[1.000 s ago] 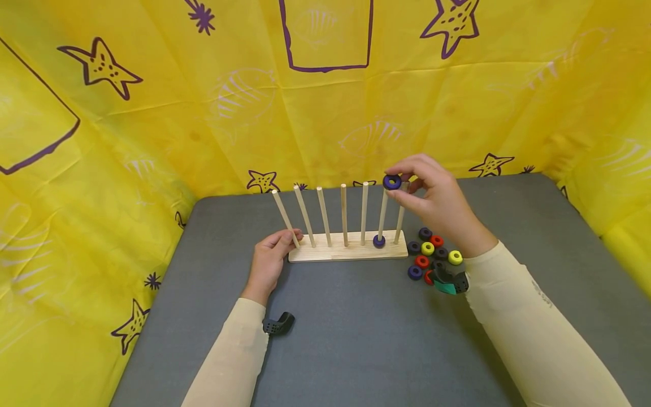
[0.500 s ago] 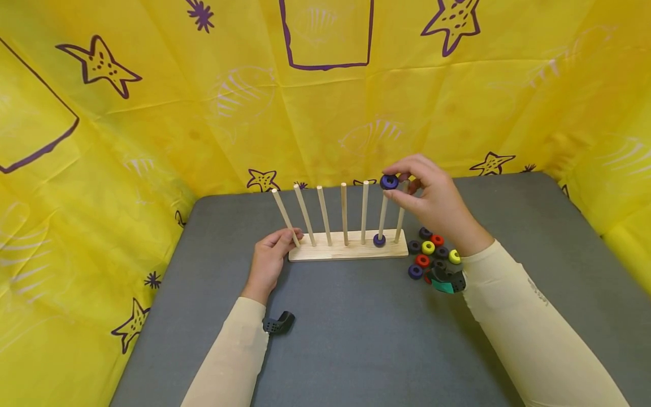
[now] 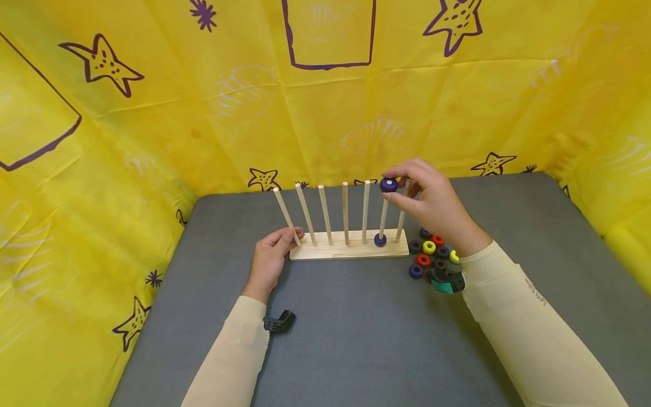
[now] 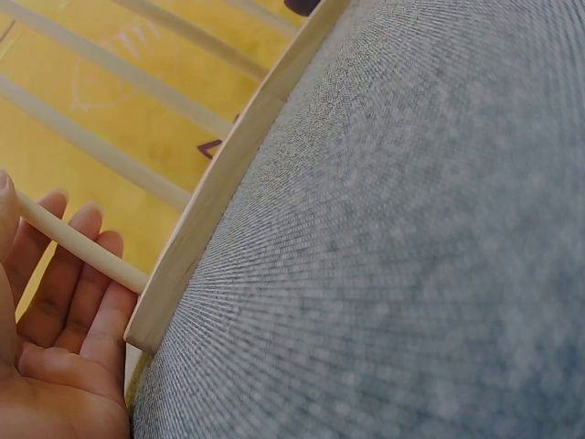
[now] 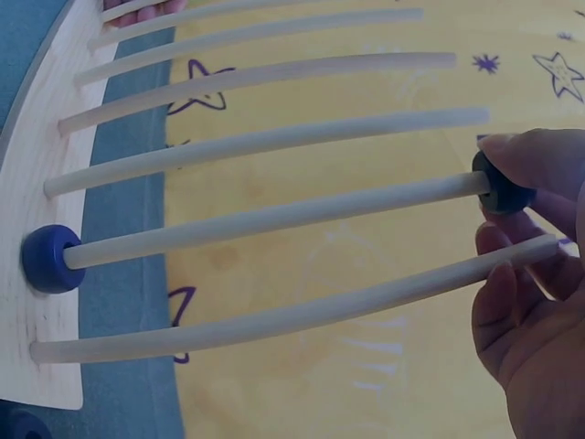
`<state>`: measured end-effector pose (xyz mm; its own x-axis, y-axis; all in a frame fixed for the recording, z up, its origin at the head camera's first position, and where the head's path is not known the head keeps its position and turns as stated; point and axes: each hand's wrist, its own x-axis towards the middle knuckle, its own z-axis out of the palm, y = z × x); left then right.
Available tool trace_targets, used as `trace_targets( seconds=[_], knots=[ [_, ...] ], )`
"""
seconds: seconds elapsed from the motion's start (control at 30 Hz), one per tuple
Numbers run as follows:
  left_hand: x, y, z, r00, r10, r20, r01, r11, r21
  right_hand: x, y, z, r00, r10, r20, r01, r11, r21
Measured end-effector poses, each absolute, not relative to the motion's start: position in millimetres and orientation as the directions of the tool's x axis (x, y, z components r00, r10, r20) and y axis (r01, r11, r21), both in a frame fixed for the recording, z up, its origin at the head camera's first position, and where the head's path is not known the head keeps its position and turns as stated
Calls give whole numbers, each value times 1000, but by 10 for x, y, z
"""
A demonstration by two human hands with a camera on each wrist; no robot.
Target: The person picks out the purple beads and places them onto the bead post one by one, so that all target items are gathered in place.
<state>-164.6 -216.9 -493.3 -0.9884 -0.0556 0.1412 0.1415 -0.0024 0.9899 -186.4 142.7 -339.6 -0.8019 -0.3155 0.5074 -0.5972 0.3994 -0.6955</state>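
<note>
A wooden peg rack (image 3: 351, 252) stands on the table, a row of upright pegs along its flat base. My left hand (image 3: 270, 257) holds its left end, thumb in front of the leftmost peg (image 4: 87, 249) and fingers behind. High on the right, my right hand (image 3: 429, 200) pinches a dark blue ring (image 3: 389, 185) between thumb and forefinger. That ring sits at the top of the second peg from the right, whose pale tip shows in its hole. Another blue ring (image 5: 50, 259) lies at the foot of the same peg. The right hand's other fingers are beside the rightmost peg (image 5: 302, 315).
Right of the rack lies a loose group of rings, including a red ring (image 3: 422, 260), a yellow ring (image 3: 429, 247) and a blue ring (image 3: 416, 271). My right wrist hides part of the group. A yellow patterned cloth (image 3: 325, 124) rises behind the grey table (image 3: 335, 339).
The held blue ring has shifted slightly left and tilted flatter onto the peg's top, where the tip now shows through its hole. The left hand stays at the rack's end.
</note>
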Motion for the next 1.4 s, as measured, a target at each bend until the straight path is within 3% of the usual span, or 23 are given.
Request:
trace_targets(
  seconds=[0.93,1.23,1.4],
  knots=[
    [-1641,-2149,-4905,-990,-62,127,126,19,992,-1851,1483,-3431,-803,-328,498,-595,387,-705],
    [-1636,-2150,-4899,-990,-60,127,126,28,992,-1811,1534,-3417,-828,-314,465,-553,316,-771],
    [-1628,-2144,-4895,-990,-58,127,126,32,992,-1822,1578,-3436,-842,-303,447,-515,204,-832]
  ],
)
